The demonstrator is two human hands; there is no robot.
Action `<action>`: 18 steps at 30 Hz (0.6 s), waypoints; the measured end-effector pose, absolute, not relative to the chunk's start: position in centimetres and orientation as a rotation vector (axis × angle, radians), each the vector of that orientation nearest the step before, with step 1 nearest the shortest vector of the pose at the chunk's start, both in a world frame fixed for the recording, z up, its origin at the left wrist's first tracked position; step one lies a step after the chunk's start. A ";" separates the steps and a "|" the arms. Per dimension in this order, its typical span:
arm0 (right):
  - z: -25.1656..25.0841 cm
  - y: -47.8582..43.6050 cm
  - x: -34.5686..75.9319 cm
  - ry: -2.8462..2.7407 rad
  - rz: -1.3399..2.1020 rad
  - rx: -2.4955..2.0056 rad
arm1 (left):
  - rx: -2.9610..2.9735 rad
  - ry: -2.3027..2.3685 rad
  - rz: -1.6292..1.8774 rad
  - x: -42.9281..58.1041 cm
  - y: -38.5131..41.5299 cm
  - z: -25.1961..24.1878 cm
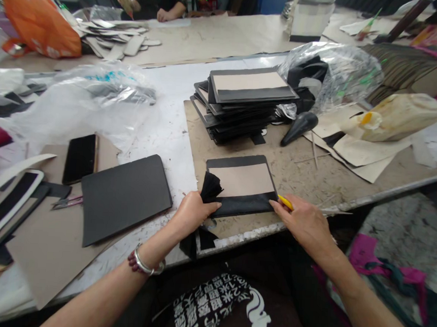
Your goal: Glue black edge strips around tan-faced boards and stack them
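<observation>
A black panel with a beige sheet (241, 178) on its face lies flat at the table's front edge. A black strip (245, 203) runs along its near side. My left hand (193, 212) is closed around a bunch of black fabric strips (211, 185), with its thumb on the panel's near left corner. At the near right corner, the thumb of my right hand (304, 219) touches the panel. That hand is closed on a thin yellow tool (285, 202), mostly hidden in the palm, so its kind does not show.
Behind the panel stands a stack of similar panels (248, 94), beside a dark teardrop-shaped tool (299, 129). To the left lie a plain black board (127, 197), a phone (80, 158) and small snips (68, 202). A co-worker's hand (167, 15) rests across the table.
</observation>
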State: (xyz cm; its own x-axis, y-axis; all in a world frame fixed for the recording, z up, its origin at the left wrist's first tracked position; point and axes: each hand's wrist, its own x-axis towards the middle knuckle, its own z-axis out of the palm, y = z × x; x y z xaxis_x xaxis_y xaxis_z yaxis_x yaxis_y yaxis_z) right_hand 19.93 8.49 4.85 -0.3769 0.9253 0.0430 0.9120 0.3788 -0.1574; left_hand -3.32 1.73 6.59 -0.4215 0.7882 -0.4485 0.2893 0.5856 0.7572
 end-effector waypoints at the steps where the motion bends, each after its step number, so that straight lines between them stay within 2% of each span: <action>1: 4.8 8.6 20.0 -2.509 0.150 -1.672 | 0.868 1.990 0.744 -3.3 1.8 6.5; 18: 4.1 9.2 20.6 -2.573 0.229 -1.746 | 0.909 1.870 0.604 -4.2 1.8 4.8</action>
State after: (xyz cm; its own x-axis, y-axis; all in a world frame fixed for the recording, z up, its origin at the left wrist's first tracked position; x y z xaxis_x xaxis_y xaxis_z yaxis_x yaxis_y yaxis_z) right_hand 20.58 9.24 4.13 -0.3726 0.9258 -0.0631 0.9224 0.3621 -0.1345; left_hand -4.20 1.83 4.79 -0.2849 0.7969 -0.5327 0.3342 0.6035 0.7239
